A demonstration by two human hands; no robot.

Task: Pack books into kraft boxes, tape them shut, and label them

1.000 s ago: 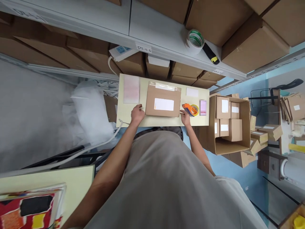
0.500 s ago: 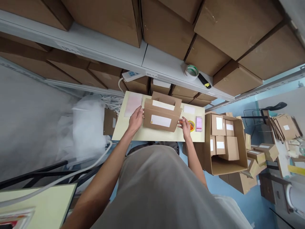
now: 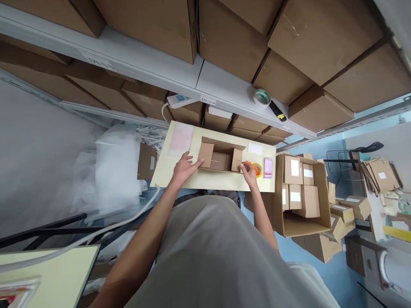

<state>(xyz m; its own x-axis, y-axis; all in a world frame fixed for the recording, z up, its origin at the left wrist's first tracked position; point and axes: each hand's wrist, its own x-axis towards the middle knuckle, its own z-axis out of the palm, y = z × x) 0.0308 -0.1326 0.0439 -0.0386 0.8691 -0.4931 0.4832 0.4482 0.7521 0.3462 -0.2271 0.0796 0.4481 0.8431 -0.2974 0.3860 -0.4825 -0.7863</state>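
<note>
Box [image 3: 222, 159] is standing open between my unclenched left hand [image 3: 185, 169], touching it, and my right hand [image 3: 249, 174], also touching (whether pinching, I can't tell).

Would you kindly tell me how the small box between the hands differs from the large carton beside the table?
Size: the small box is much smaller than the large carton. Place: the small box is over the table, while the large carton stands beside it. Opening: flaps lean inward over the small box; boxes, some labelled, show inside the large carton. Both are open brown cardboard.
</note>
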